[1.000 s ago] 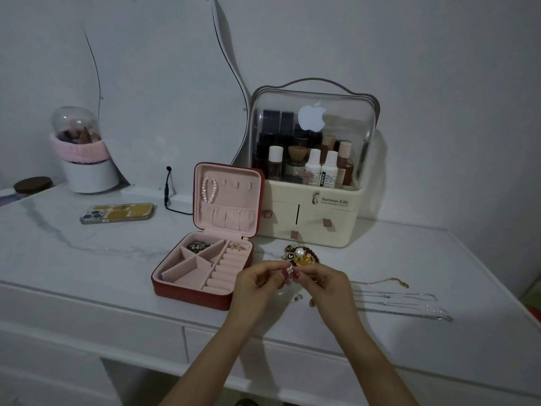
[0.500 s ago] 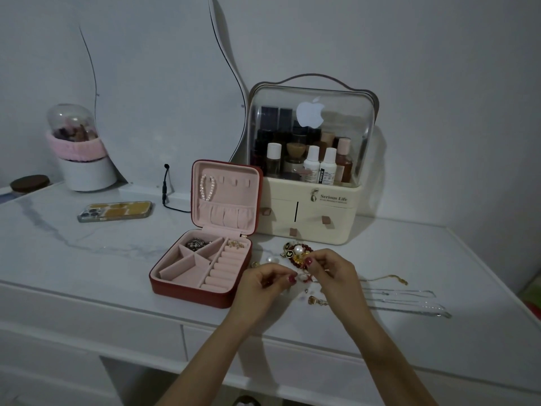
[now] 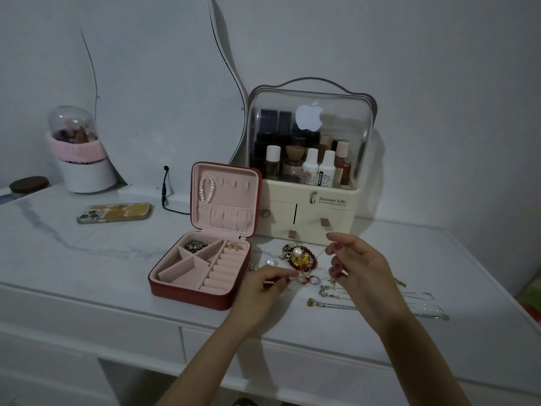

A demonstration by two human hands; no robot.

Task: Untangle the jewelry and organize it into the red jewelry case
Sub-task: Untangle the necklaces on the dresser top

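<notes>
1. Head view: a dim room with pale walls, and a white marble-patterned surface (image 3: 73, 253) with drawers below its front edge.
2. A red jewelry case (image 3: 205, 259) sits open near the middle of the surface, its pink-lined lid standing upright. A pearl bracelet (image 3: 206, 189) hangs inside the lid. In the tray, a dark metallic piece (image 3: 195, 246) lies in the back left compartment and a small gold piece (image 3: 235, 246) sits at the back of the ring rolls.
3. Just right of the case, toward the back, a tangle of jewelry (image 3: 299, 257) lies in a heap, with a pearl, red beads and gold parts. A loose pearl earring (image 3: 270, 262) lies between the heap and the case.
4. The left hand (image 3: 265, 284) hovers low beside the case's right front corner, fingers curled, thumb and fingertips pinching something small; what it is cannot be made out.
5. The right hand (image 3: 355, 266) is raised to the right of the heap, thumb and forefinger pinching a thin chain (image 3: 319, 254) that runs down toward the tangle.
6. Several silver necklaces (image 3: 380, 303) lie stretched out toward the right edge.
7. At the back stands a cream cosmetics organizer (image 3: 310, 212) with a clear dome over bottles. A phone (image 3: 114, 213) lies face down toward the left edge, and a white pot with a pink band (image 3: 82, 162) stands in the back left corner.
</notes>
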